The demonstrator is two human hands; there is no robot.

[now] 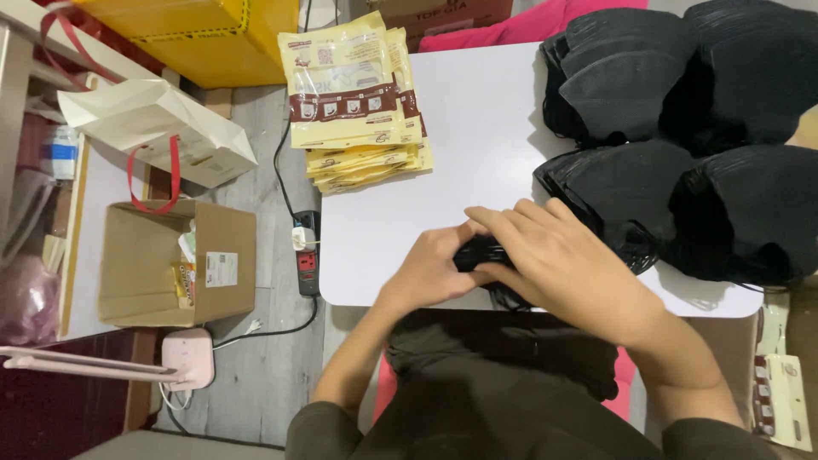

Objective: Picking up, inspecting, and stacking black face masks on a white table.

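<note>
A: What's nearest to the person?

B: Both hands, at the near edge of the white table (477, 128). The left hand (430, 271) and the right hand (558, 260) are together over a black mask (479, 253).

A: Are they gripping it?

B: Yes. The left hand's fingers curl around the mask from the left, and the right hand lies over it from the right, fingers bent across the top. Most of the mask is hidden under them; only a dark bunch shows between the hands, with a bit of thin strap poking out below the right hand.

A: And just beyond that?

B: To the right, stacks of black masks (682, 128) cover that end of the table, the nearest stack just beside the right hand.

A: Further back?

B: A pile of yellow packets (358, 94) with a brown band sits at the far left corner of the table, hanging a little over the edge.

A: Anything off the table?

B: On the floor to the left, a power strip (307, 255) lies against the table's edge with a black cable running from it. Further left stands an open cardboard box (175, 264), and beyond it a cream paper bag (158, 128) with red handles lies tipped over. A yellow box (192, 34) is at the very back.
</note>
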